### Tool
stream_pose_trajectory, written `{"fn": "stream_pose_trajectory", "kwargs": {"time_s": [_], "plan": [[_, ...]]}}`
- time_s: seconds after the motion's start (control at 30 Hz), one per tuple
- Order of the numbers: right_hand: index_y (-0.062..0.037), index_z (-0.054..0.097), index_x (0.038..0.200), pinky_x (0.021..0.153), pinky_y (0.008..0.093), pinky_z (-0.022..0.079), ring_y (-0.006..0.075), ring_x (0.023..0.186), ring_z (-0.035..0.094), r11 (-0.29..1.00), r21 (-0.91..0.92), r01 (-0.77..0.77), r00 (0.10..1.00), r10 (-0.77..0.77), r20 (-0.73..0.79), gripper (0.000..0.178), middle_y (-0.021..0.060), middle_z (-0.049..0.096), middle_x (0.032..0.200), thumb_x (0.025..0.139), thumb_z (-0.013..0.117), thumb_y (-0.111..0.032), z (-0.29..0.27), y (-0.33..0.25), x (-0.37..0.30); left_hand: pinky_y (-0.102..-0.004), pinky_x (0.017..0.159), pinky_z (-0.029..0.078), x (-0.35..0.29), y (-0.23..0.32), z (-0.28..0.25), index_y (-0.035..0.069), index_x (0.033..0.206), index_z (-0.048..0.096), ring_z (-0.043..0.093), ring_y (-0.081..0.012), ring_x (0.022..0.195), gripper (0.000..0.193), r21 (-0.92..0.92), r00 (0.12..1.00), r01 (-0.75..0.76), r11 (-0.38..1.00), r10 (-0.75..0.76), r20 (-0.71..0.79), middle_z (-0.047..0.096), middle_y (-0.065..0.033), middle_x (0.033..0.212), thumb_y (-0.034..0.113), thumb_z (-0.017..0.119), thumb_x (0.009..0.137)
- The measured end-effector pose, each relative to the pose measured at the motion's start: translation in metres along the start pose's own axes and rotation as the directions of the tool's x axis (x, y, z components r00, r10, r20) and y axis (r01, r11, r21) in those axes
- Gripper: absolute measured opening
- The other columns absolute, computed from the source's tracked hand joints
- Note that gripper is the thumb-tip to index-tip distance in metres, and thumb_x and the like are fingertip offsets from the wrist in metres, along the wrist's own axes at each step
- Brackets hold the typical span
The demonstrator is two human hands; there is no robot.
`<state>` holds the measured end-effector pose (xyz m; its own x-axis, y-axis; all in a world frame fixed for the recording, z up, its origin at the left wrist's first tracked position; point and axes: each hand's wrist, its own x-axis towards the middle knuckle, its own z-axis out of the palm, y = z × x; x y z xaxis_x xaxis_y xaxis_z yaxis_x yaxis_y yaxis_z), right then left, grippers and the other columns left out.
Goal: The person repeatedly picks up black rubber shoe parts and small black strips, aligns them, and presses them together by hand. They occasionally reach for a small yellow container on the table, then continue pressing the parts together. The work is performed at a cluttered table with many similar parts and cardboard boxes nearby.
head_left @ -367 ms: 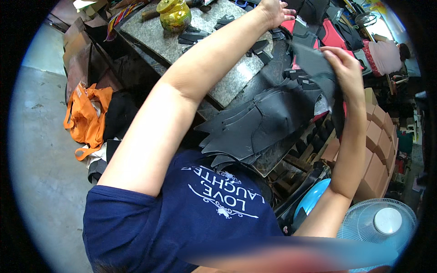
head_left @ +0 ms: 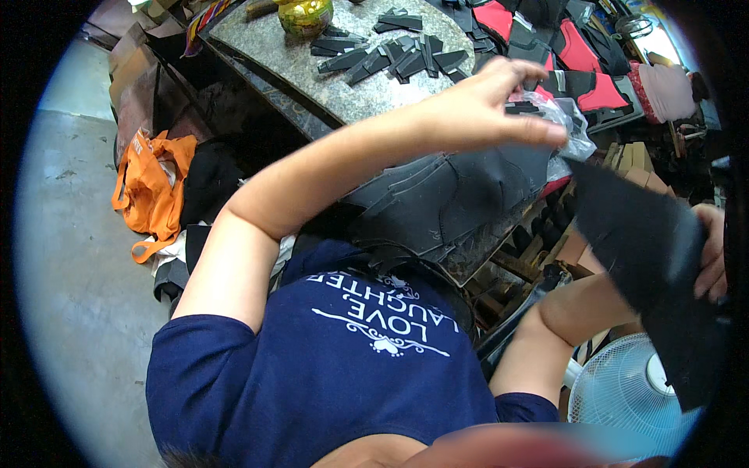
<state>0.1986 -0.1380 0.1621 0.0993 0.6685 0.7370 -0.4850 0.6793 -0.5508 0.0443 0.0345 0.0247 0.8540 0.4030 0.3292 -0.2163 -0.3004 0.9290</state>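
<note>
A large black piece of flexible sheet material [head_left: 640, 242], leather-like, hangs at the far right with my right hand [head_left: 711, 253] closed on its outer edge. My left hand [head_left: 511, 105] is raised over the table with its fingers apart and nothing in them. Beneath my left forearm lies a stack of similar black cut pieces [head_left: 456, 207], partly covered by the arm. Small black strips [head_left: 398, 58] are scattered on a speckled grey slab [head_left: 374, 100], left of my left hand.
A yellow jar [head_left: 306, 17] stands on the slab. Beyond my left hand are a clear plastic bag [head_left: 576, 129] and red and black pieces [head_left: 573, 47]. A fan [head_left: 616, 390] stands at lower right, an orange bag [head_left: 156, 187] at left. Another person [head_left: 663, 90] is at far right.
My right hand has swung right and nearer, carrying the black piece away from the table. My left hand has come nearer and slightly right, over the edge of the stack.
</note>
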Motion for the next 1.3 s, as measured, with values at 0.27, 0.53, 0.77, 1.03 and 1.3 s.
{"fn": "stream_pose_trajectory", "kwargs": {"time_s": [0.27, 0.53, 0.77, 1.03, 1.3], "plan": [[-0.0002, 0.038, 0.122, 0.040, 0.0254, 0.034, 0.0145, 0.035, 0.044, 0.762, 0.646, -0.037, 0.960, 0.206, -0.188, 0.030, 0.0090, 0.053, 0.055, 0.104, 0.027, -0.021, 0.039, 0.077, -0.044, -0.0369, 0.074, 0.053, -0.091, 0.066, -0.007, 0.003, 0.137, 0.044, 0.065, -0.0250, 0.086, 0.080, -0.322, 0.818, 0.273, 0.906, -0.043, 0.574, 0.065, -0.0148, 0.101, 0.035, 0.083, 0.074], [-0.0007, 0.036, 0.118, 0.037, 0.0297, 0.037, 0.0172, 0.035, 0.046, 0.653, 0.754, -0.072, 0.983, 0.173, -0.056, 0.023, 0.0116, 0.052, 0.053, 0.106, 0.031, -0.020, 0.051, 0.077, -0.034, -0.0399, 0.074, 0.051, -0.091, 0.073, 0.013, -0.001, 0.121, 0.051, 0.063, -0.0344, 0.088, 0.055, -0.380, 0.829, -0.219, 0.899, 0.377, 0.413, 0.062, -0.0153, 0.102, 0.029, 0.077, 0.083], [-0.0049, 0.045, 0.141, 0.108, 0.0460, 0.040, 0.0273, 0.123, 0.054, 0.852, 0.124, -0.509, 0.508, 0.414, -0.755, 0.067, 0.0170, 0.057, 0.132, 0.098, 0.043, -0.057, -0.043, 0.098, -0.068, -0.0256, 0.084, 0.051, -0.115, 0.028, 0.007, -0.003, 0.127, 0.048, 0.061, -0.0105, 0.098, 0.036, -0.553, 0.952, 0.302, 0.776, -0.211, 0.222, 0.063, -0.0062, 0.109, 0.006, 0.061, 0.095], [0.0024, 0.059, 0.123, 0.088, 0.0360, 0.054, 0.0220, 0.097, 0.067, 0.711, -0.325, -0.624, 0.635, 0.218, -0.741, 0.040, 0.0125, 0.069, 0.111, 0.087, 0.070, -0.011, -0.068, 0.094, -0.085, -0.0342, 0.053, 0.048, -0.119, 0.016, 0.008, -0.001, 0.112, 0.055, 0.061, -0.0194, 0.055, 0.037, 0.056, 0.952, 0.220, 0.974, -0.227, 0.207, 0.059, -0.0149, 0.063, 0.028, 0.067, 0.093], [0.0115, 0.039, 0.139, 0.078, 0.0278, 0.054, 0.0167, 0.085, 0.067, 0.474, -0.272, -0.837, 0.449, 0.312, -0.837, 0.074, 0.0132, 0.066, 0.104, 0.077, 0.077, 0.000, -0.090, 0.136, -0.092, -0.0400, 0.067, 0.053, -0.085, -0.007, -0.036, 0.006, 0.097, 0.065, 0.066, -0.0322, 0.077, 0.019, 0.658, 0.960, -0.021, 0.753, 0.198, -0.196, 0.066, -0.0145, 0.082, 0.025, 0.064, 0.091]]}}
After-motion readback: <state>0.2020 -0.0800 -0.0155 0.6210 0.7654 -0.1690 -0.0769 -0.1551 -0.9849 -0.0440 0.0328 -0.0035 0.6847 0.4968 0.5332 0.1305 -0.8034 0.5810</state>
